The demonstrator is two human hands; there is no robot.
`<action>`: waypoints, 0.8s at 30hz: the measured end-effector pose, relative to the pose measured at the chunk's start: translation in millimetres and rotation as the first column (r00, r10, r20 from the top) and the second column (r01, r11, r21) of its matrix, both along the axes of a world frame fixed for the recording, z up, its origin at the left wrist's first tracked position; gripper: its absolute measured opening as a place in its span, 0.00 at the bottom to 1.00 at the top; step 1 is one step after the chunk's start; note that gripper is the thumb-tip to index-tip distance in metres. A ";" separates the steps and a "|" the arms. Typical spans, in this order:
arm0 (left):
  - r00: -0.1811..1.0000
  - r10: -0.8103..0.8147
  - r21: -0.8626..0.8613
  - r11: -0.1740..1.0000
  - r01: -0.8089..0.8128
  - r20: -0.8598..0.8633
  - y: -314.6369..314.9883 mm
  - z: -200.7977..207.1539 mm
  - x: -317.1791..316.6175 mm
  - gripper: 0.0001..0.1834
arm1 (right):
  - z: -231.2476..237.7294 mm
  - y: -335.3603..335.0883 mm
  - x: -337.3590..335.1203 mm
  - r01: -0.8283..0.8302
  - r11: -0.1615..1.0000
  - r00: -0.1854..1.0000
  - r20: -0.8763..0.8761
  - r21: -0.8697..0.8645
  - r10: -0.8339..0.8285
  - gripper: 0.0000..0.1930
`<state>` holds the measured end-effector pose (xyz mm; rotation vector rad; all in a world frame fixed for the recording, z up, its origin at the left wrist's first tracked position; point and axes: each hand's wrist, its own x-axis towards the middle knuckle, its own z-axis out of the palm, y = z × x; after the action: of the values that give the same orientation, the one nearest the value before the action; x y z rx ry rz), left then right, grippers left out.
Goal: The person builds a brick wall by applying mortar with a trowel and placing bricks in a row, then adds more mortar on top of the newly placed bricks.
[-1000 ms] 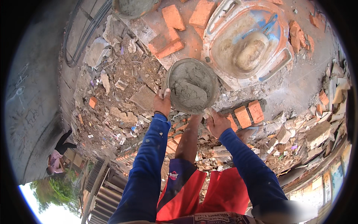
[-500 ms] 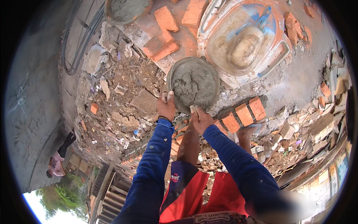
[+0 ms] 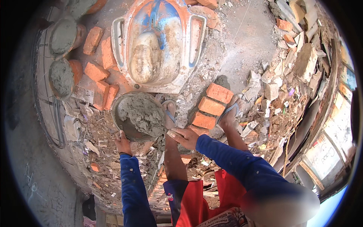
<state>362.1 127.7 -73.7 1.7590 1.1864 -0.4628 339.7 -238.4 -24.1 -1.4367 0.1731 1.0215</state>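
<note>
1. Bowl (image 3: 130, 132), nine o'clock of centre: rim gripped at its seven o'clock by the left hand (image 3: 123, 145).
2. Right hand (image 3: 186, 138), at four o'clock from the bowl: loosely open, nothing gripped.
3. Mortar (image 3: 145, 113) could be spilled through one-sided support.

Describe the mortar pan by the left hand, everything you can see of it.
The pan is round and open-topped, with a thin, mortar-smeared grey rim; its material is unclear. Rough, wet-looking grey mortar heaps toward its right side, leaving some darker, brownish inner wall visible at lower left. It sits just below the tub in the picture. The left hand grips its near edge; the right hand is close by, contact unclear.
</note>
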 end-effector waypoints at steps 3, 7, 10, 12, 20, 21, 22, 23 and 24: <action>0.977 0.115 0.030 0.993 -0.112 -0.177 -44.7 11.2 16.5 0.24 | 40.4 -51.5 -11.2 0.280 0.954 0.960 0.031 -0.109 -0.278 0.22; 0.984 0.025 0.035 0.999 -0.019 -0.174 -30.9 15.7 14.8 0.32 | 61.5 -104.1 -35.9 0.506 0.792 0.855 0.074 -0.342 -0.514 0.22; 0.981 0.021 0.050 0.999 -0.011 -0.193 -19.9 18.8 16.5 0.33 | 46.3 -126.9 -34.1 0.630 0.530 0.761 0.316 -0.567 -0.567 0.23; 0.982 0.013 0.071 0.997 0.000 -0.191 -20.2 15.1 18.5 0.33 | 9.8 -146.1 -26.4 0.655 0.274 0.739 0.520 -0.705 -0.429 0.24; 0.991 -0.021 -0.076 0.997 0.011 -0.135 -4.7 12.9 26.6 0.31 | -37.2 -190.1 -7.2 0.352 0.148 0.893 0.283 -0.924 -0.351 0.22; 0.990 -0.006 -0.078 0.997 -0.005 -0.141 -13.3 15.6 27.8 0.31 | -18.1 -190.2 -17.4 0.466 0.190 0.885 0.456 -0.864 -0.098 0.22; 0.992 -0.055 -0.067 0.997 0.047 -0.110 -28.4 16.7 33.1 0.31 | 0.9 -189.3 -23.9 0.555 0.265 0.783 0.603 -0.788 0.152 0.21; 0.993 -0.095 -0.031 0.995 0.093 -0.072 -32.4 21.2 38.6 0.31 | 22.4 -178.1 -22.0 0.554 0.292 0.775 0.611 -0.780 0.161 0.21; 0.994 -0.103 -0.070 0.993 0.100 -0.039 -24.9 22.4 39.1 0.30 | 47.1 -162.4 -14.6 0.379 0.492 0.835 0.519 -0.783 0.183 0.21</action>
<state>401.2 102.8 -51.3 1.7641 1.1013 -0.5971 325.1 -400.7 23.0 -2.5871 0.3948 0.3057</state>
